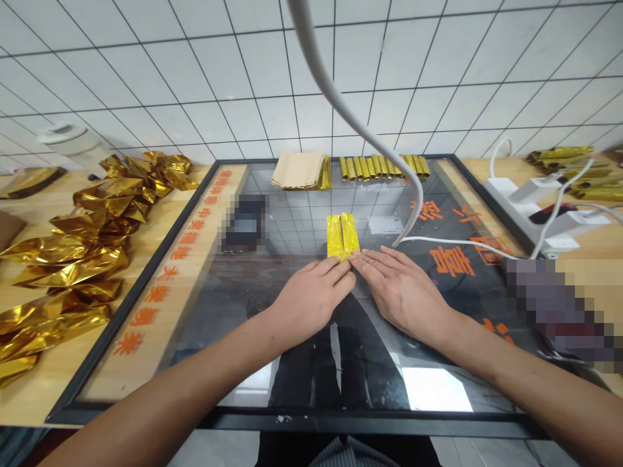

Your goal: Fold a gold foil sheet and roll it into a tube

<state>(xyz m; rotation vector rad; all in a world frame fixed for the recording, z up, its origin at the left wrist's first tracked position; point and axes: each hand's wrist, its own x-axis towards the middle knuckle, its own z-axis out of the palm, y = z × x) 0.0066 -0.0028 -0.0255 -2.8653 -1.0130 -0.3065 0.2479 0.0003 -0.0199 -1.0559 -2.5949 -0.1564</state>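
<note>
A small piece of gold foil paper (pixel 335 235), with its two sides folded in to a seam down the middle, lies flat on the glass tabletop. At its near edge, my left hand (pixel 318 292) is closed, with fingers bent and their tips pressing the left corner. My right hand (pixel 402 285) meets it at the right corner, fingers held together and fingertips on the same edge. The two hands' fingertips nearly touch. Both thumbs are mostly hidden, so how they grip the paper underneath cannot be seen.
Behind the paper stand a stack of tan paper sheets (pixel 296 170) and a row of rolled gold pieces (pixel 384 167). Crumpled gold foil (pixel 92 227) covers the left side. A white cable (pixel 335 97) hangs in front; a power strip (pixel 528 207) lies right.
</note>
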